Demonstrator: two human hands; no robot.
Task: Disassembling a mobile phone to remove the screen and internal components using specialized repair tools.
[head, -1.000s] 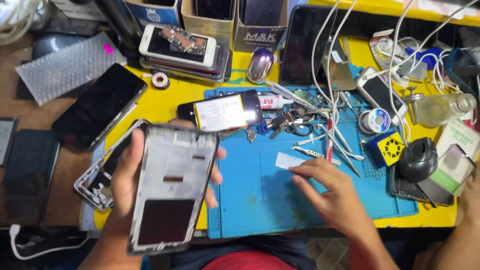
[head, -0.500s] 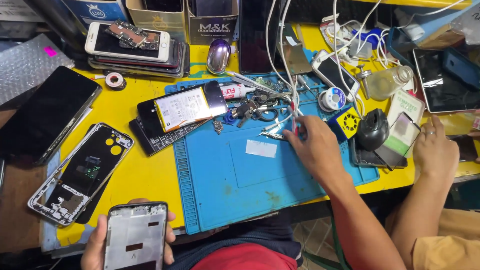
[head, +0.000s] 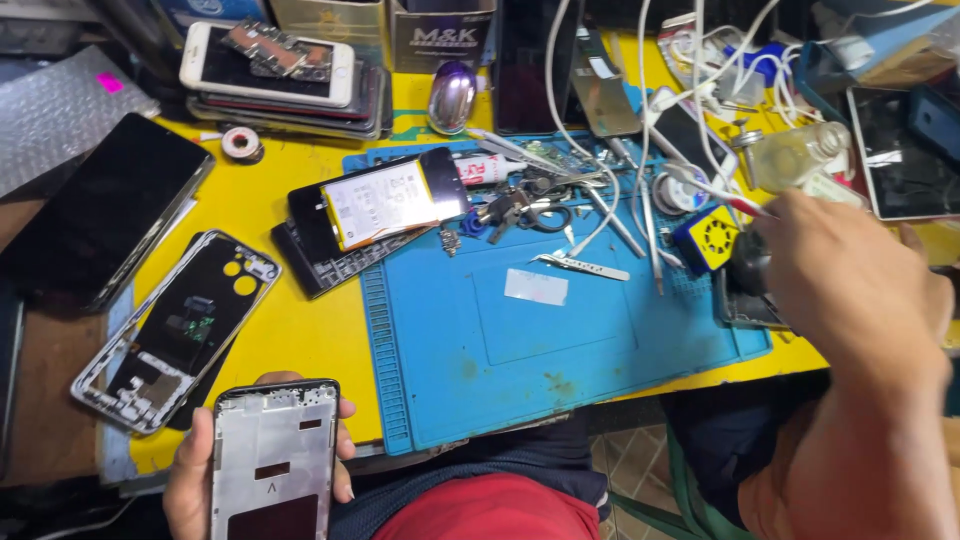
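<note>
At the bottom left edge of the view, the left hand (head: 200, 470) grips a silver phone frame (head: 272, 462) from underneath, fingers curled round both long sides, holding it low over the lap, just off the near edge of the yellow workbench (head: 290, 330). Beside it on the bench lies a stripped phone chassis (head: 178, 328) with a black interior, and further up an opened phone with its pale battery (head: 380, 205) showing sits at the corner of the blue repair mat (head: 560, 340). The right hand (head: 850, 290) reaches over the right end of the mat, blurred, knuckles up and fingers bent toward a dark round object (head: 750, 265); whether it grasps anything I cannot tell. Metal tweezers (head: 583, 265) rest on the mat, well apart from both hands.
</note>
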